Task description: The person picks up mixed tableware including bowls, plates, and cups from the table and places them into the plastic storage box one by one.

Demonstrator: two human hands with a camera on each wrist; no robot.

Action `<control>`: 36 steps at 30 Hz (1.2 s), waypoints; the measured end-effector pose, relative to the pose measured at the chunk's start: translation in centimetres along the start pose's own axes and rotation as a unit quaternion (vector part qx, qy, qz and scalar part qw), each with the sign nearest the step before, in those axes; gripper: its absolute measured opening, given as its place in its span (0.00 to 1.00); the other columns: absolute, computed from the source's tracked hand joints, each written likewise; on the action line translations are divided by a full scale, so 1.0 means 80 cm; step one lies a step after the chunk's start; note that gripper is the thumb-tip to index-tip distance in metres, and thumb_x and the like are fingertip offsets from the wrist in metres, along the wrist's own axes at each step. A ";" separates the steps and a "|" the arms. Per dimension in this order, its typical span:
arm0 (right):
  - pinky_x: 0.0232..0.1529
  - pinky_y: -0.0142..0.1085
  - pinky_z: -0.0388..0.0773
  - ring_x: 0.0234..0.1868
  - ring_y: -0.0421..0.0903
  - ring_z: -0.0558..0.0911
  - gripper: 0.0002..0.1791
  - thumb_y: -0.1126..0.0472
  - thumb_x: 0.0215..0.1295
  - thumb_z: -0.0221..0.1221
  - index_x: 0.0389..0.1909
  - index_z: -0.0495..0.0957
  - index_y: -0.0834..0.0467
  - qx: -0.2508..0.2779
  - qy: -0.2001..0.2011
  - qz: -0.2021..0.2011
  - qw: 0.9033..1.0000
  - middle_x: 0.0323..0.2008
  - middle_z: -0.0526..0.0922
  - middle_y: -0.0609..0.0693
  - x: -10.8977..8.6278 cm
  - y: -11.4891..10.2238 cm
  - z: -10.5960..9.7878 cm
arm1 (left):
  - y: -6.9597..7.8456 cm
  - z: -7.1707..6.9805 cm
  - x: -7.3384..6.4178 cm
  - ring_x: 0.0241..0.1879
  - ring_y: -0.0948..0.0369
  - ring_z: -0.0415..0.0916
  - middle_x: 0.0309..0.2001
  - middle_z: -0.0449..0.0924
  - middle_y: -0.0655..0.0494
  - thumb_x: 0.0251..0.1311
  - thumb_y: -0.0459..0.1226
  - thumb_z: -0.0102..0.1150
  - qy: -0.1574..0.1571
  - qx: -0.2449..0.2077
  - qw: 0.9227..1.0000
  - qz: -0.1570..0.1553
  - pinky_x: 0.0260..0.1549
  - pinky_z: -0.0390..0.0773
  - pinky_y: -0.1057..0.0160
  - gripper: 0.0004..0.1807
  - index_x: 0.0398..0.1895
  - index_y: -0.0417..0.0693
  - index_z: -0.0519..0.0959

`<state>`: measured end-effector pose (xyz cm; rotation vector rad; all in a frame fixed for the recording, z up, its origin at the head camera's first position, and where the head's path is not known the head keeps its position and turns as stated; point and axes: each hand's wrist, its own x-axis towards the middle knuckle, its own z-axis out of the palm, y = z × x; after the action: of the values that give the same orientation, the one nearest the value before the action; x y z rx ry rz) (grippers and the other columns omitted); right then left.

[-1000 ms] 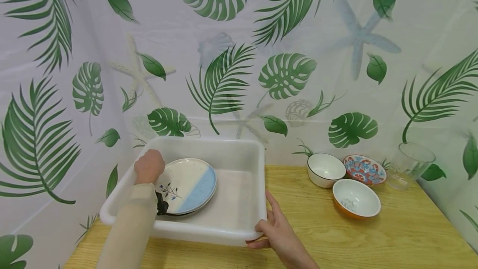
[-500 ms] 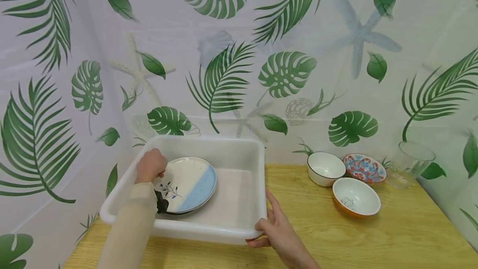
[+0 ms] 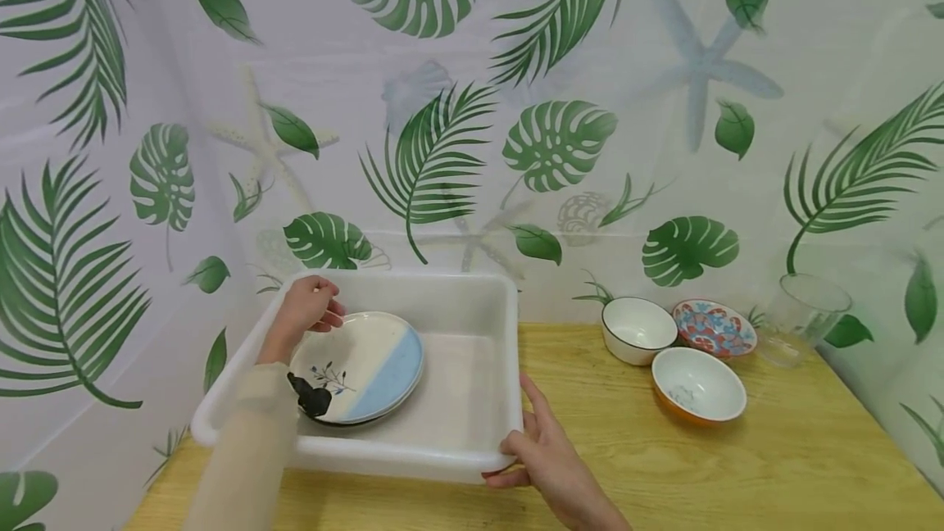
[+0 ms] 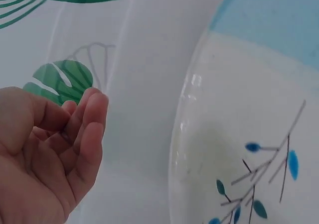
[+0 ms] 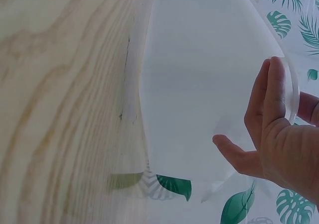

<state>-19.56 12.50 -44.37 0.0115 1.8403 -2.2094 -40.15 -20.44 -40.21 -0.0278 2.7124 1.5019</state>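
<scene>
A white plastic basin (image 3: pixel 472 301) stands on the wooden table (image 3: pixel 612 441). Inside, at its left, lie stacked plates (image 3: pixel 369 351), the top one cream and light blue with a painted sprig. My left hand (image 3: pixel 301 311) is over the basin's left side, beside the plates' upper-left edge. Its fingers are loosely curled with nothing in them, as the left wrist view also shows next to the top plate (image 4: pixel 239 114). My right hand (image 3: pixel 549 461) grips the basin's front right corner, thumb over the rim and fingers along the outer wall (image 5: pixel 199 84).
Right of the basin sit a white bowl with a dark rim (image 3: pixel 639 330), a red-and-blue patterned bowl (image 3: pixel 714 328) and an orange bowl with a white inside (image 3: pixel 699 385). A clear glass (image 3: pixel 804 318) stands farther right. A leaf-print sheet (image 3: pixel 472 105) hangs behind.
My left hand has turned and lifted a little toward the basin's back left, its fingers coming into view. The right hand keeps its grip. The head view has shifted slightly.
</scene>
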 end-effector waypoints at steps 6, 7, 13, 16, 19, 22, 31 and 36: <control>0.36 0.47 0.85 0.42 0.55 0.84 0.52 0.72 0.58 0.50 0.79 0.32 0.51 0.002 -0.008 -0.005 1.000 0.69 0.57 0.71 -0.002 0.000 0.001 | 0.024 -0.004 -0.011 0.28 0.61 0.82 0.39 0.82 0.45 0.76 0.38 0.36 -0.008 -0.042 0.998 0.039 0.31 0.81 0.64 0.19 0.58 0.33 0.69; 0.36 0.47 0.85 0.43 0.55 0.84 0.52 0.72 0.59 0.50 0.79 0.31 0.51 0.003 -0.010 -0.005 1.000 0.69 0.57 0.71 -0.002 0.000 0.001 | 0.029 -0.003 -0.013 0.28 0.61 0.82 0.39 0.82 0.45 0.76 0.38 0.36 -0.009 -0.045 0.998 0.041 0.31 0.81 0.64 0.18 0.58 0.34 0.69; 0.37 0.47 0.85 0.42 0.55 0.84 0.52 0.71 0.59 0.50 0.79 0.31 0.51 0.005 -0.011 -0.003 1.000 0.69 0.57 0.71 -0.001 -0.002 0.000 | 0.062 -0.002 -0.038 0.29 0.60 0.82 0.39 0.82 0.45 0.76 0.38 0.38 -0.021 -0.061 0.997 0.048 0.33 0.81 0.63 0.17 0.57 0.36 0.70; 0.36 0.47 0.85 0.42 0.55 0.84 0.53 0.71 0.59 0.50 0.79 0.31 0.51 0.005 -0.011 -0.004 1.000 0.69 0.57 0.71 -0.001 -0.001 0.001 | 0.076 -0.004 -0.055 0.29 0.60 0.82 0.38 0.82 0.45 0.75 0.37 0.37 -0.022 -0.065 0.996 0.054 0.32 0.81 0.63 0.16 0.56 0.37 0.69; 0.36 0.47 0.85 0.41 0.55 0.85 0.52 0.71 0.59 0.50 0.79 0.32 0.51 0.004 -0.010 -0.005 1.000 0.69 0.57 0.71 -0.001 0.000 0.000 | 0.086 -0.004 -0.072 0.28 0.60 0.82 0.36 0.82 0.47 0.75 0.35 0.37 -0.019 -0.077 0.994 0.069 0.31 0.81 0.63 0.15 0.55 0.37 0.70; 0.37 0.48 0.85 0.39 0.55 0.85 0.52 0.71 0.59 0.51 0.79 0.32 0.50 0.001 -0.008 -0.007 1.000 0.68 0.58 0.72 -0.002 0.000 -0.001 | 0.093 -0.002 -0.089 0.27 0.60 0.82 0.34 0.82 0.47 0.74 0.34 0.37 -0.019 -0.091 0.992 0.089 0.31 0.81 0.63 0.14 0.54 0.36 0.69; 0.38 0.49 0.85 0.35 0.55 0.86 0.49 0.67 0.63 0.53 0.80 0.36 0.50 -0.021 -0.005 -0.001 1.000 0.68 0.60 0.72 -0.004 -0.003 -0.008 | 0.096 0.014 -0.129 0.27 0.56 0.81 0.33 0.81 0.45 0.72 0.33 0.36 0.000 -0.049 0.995 0.083 0.31 0.78 0.61 0.15 0.54 0.39 0.70; 0.38 0.49 0.85 0.35 0.54 0.86 0.47 0.64 0.67 0.53 0.79 0.36 0.53 -0.029 0.004 0.010 1.000 0.70 0.59 0.72 -0.003 -0.001 -0.013 | 0.090 0.026 -0.149 0.29 0.54 0.81 0.33 0.81 0.45 0.73 0.34 0.36 0.024 -0.025 0.995 0.094 0.27 0.76 0.62 0.14 0.52 0.41 0.71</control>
<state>-19.52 13.59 -44.46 0.0278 1.8985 -2.1458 -28.44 -14.90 -34.73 0.1974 2.7821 1.6350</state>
